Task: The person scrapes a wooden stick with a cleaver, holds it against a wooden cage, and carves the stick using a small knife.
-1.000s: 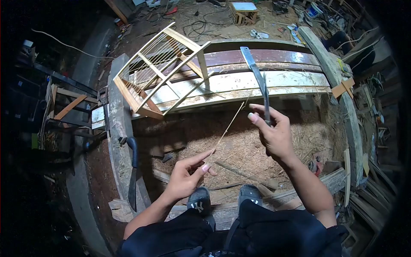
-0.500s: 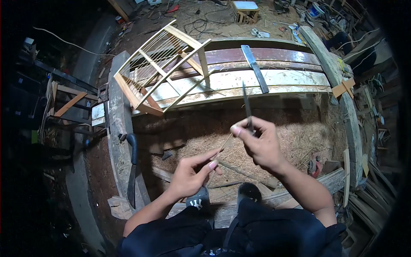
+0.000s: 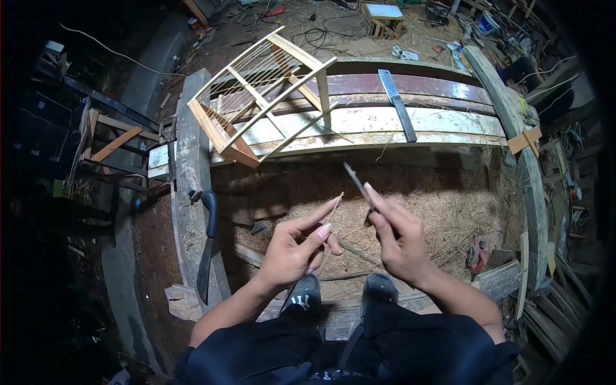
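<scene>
My left hand (image 3: 296, 249) pinches a thin wooden stick (image 3: 337, 204), whose short upper end shows above the fingertips. To its right, my right hand (image 3: 399, 239) is closed on a narrow knife (image 3: 355, 178), its blade tilted up to the left. The blade and the stick are apart. Beyond the hands, a flat metal blade tool (image 3: 398, 106) lies on the planks of the bench (image 3: 359, 120). A slatted wooden frame (image 3: 260, 106) leans on the bench's left part.
A dark-handled machete (image 3: 209, 224) rests along the left beam (image 3: 190, 163). Crossed wood pieces (image 3: 525, 140) sit on the right beam (image 3: 513, 122). Shavings (image 3: 443, 212) cover the ground between the beams. A small white-topped stool (image 3: 384, 13) stands beyond the bench.
The knife has tipped down to the left, and my right hand has moved lower. Less of the stick shows above my left hand. The view has shifted slightly.
</scene>
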`<state>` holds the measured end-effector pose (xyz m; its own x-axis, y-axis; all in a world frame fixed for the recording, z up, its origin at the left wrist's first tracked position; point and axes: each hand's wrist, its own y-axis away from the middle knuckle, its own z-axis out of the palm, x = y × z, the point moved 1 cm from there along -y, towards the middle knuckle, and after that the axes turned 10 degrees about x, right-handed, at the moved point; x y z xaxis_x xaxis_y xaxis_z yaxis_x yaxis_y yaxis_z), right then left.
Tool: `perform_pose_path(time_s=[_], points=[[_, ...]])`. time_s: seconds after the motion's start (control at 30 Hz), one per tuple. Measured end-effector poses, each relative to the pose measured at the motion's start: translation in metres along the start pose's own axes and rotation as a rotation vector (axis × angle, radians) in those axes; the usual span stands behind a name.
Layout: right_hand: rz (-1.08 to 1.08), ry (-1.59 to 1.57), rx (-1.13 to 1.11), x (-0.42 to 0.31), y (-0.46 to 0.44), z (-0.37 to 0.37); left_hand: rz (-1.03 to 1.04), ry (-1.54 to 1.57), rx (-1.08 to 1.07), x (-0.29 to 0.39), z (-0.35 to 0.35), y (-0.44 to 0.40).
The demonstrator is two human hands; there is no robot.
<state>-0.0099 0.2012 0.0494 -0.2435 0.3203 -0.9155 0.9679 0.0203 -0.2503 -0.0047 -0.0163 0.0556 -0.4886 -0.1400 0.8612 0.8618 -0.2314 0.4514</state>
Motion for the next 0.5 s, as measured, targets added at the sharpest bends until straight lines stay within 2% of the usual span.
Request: perform_pose_path(time_s=[0.03, 0.13, 0.3, 0.5], points=[[0.0, -0.001, 0.0, 0.003, 0.005, 0.002, 0.002, 0.005, 0.003, 0.0, -0.001, 0.0], [-0.216, 0.017, -0.058, 0.011, 0.015, 0.003, 0.005, 0.055, -0.01, -0.004, -0.004, -0.001], [-0.254, 0.114, -0.073, 0.008, 0.016, 0.0, 0.011, 0.141, -0.078, 0.001, -0.004, 0.0], [-0.236, 0.163, -0.03, 0.001, 0.016, 0.001, -0.028, 0.198, 0.01, 0.001, -0.002, 0.003]])
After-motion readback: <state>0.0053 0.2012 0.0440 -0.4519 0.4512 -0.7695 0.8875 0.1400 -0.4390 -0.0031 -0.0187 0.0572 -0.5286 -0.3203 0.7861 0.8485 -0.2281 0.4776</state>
